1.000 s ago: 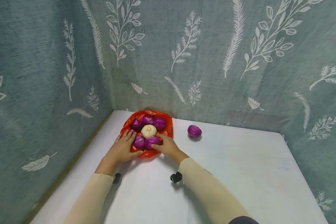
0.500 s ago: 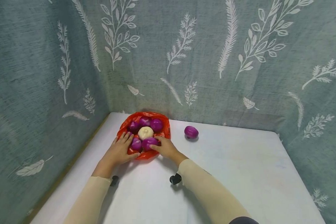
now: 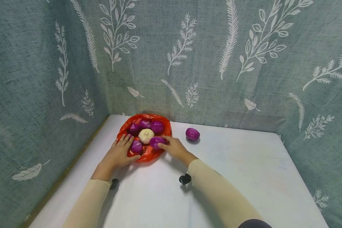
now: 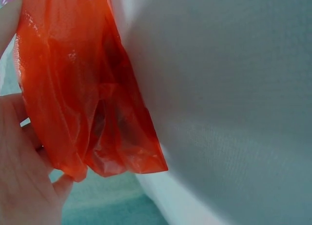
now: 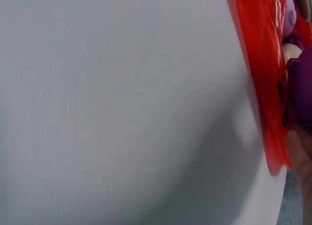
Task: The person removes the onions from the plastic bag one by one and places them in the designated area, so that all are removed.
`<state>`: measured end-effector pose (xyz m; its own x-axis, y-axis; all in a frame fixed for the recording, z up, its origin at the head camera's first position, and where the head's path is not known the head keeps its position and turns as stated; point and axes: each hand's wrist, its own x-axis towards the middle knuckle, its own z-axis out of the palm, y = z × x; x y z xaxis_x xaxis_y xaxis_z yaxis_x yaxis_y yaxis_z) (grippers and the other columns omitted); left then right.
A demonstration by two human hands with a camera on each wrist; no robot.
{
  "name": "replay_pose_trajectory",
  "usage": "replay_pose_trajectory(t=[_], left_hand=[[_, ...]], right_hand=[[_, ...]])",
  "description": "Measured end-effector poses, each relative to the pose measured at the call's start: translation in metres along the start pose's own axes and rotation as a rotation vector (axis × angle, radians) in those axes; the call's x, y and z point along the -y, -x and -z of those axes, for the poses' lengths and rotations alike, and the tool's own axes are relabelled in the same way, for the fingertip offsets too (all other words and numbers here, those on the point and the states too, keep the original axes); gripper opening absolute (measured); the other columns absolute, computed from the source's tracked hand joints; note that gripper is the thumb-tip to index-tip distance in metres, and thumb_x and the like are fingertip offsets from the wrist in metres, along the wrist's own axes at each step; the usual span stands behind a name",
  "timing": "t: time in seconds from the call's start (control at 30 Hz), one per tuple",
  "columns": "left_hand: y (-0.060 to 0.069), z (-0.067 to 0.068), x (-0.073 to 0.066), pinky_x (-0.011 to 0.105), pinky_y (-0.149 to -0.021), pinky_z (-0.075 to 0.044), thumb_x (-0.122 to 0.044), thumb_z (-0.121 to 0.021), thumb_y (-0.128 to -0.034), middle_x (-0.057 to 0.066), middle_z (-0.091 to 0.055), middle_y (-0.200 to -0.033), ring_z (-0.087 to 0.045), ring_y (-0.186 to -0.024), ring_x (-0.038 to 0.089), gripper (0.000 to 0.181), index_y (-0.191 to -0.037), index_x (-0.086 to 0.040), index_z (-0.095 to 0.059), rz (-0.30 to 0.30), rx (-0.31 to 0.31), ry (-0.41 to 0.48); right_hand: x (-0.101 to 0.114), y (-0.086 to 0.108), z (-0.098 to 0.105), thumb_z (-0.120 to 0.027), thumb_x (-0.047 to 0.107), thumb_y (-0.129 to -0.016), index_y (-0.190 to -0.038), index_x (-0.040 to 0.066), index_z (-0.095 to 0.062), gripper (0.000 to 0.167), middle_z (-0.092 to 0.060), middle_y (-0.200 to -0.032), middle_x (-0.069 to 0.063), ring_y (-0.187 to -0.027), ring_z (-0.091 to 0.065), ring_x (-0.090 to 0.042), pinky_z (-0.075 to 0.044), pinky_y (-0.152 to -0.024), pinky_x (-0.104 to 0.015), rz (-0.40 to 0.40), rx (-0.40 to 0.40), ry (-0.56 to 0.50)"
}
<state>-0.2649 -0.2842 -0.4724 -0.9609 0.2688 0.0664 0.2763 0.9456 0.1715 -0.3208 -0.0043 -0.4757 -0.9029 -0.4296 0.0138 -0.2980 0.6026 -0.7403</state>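
A red plastic bag [image 3: 151,155], its mouth spread wide, holds several purple onions [image 3: 157,127] around one pale cream onion-shaped bulb [image 3: 146,136]. My right hand [image 3: 175,148] grips a purple onion [image 3: 156,142] over the bag's right side, thumb in front. That onion [image 5: 301,88] shows large at the right edge of the right wrist view. My left hand [image 3: 118,155] rests on the bag's left rim with fingers spread and fairly straight, next to another purple onion [image 3: 136,147]. In the left wrist view, the bag's side [image 4: 73,88] partly hides the fingers.
A lone purple onion [image 3: 192,134] lies on the white table [image 3: 239,177], to the right of the bag. Leaf-patterned grey-green cloth [image 3: 159,57] rises behind the table and along its left side.
My right hand has shifted a purple onion rightward and slightly up from the bag's front, baring red plastic there. The left hand keeps its place on the rim. The head view has turned slightly.
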Motion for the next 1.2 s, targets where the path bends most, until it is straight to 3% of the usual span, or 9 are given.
replay_pose_trajectory(t=[0.2,0.73,1.2], left_hand=[[0.000,0.001,0.000,0.062,-0.113,-0.005,-0.074,-0.055,-0.0809,0.022,-0.020,-0.157,-0.010,-0.145,0.039,0.107,-0.152,0.000,-0.026,-0.003,-0.003,0.007],[0.000,0.000,0.001,0.062,-0.112,-0.006,-0.072,-0.057,-0.0816,0.024,-0.022,-0.156,-0.012,-0.145,0.040,0.106,-0.152,0.001,-0.027,-0.009,-0.017,0.010],[0.002,0.001,0.002,0.061,-0.113,-0.006,-0.074,-0.054,-0.0817,0.023,-0.020,-0.157,-0.011,-0.145,0.040,0.107,-0.152,0.001,-0.026,-0.003,-0.018,0.008]], right_hand=[[-0.004,0.002,0.017,-0.060,0.049,-0.094,-0.141,0.010,-0.051,0.062,-0.064,-0.123,-0.008,-0.113,-0.059,-0.022,-0.044,-0.101,-0.039,-0.008,-0.007,0.037],[-0.017,0.019,0.058,-0.060,0.052,-0.093,-0.141,0.010,-0.051,0.065,-0.064,-0.124,-0.005,-0.107,-0.064,-0.019,-0.053,-0.088,-0.036,0.038,-0.036,0.091],[-0.029,0.035,0.099,-0.060,0.051,-0.093,-0.141,0.012,-0.051,0.063,-0.065,-0.120,-0.006,-0.106,-0.063,-0.019,-0.052,-0.090,-0.039,0.072,-0.068,0.130]])
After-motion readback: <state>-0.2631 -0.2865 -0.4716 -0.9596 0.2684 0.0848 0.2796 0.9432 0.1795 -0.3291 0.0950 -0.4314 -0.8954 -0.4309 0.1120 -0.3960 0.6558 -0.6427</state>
